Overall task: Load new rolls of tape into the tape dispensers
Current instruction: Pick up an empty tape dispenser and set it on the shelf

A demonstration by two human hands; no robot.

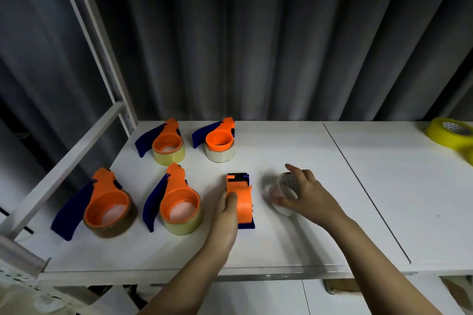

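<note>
1. The left hand (225,215) is wrapped around an orange-and-blue tape dispenser (242,199) with no roll in it, standing on its edge on the white table (294,243).
2. The right hand (307,193) grips a clear tape roll (280,193) – fingers curled over its rim – just beside the dispenser, at its 3 o'clock.
3. Four loaded dispensers (176,202) sit at 9 to 11 o'clock.
4. A yellow tape roll (449,133) lies far off at 2 o'clock.
</note>
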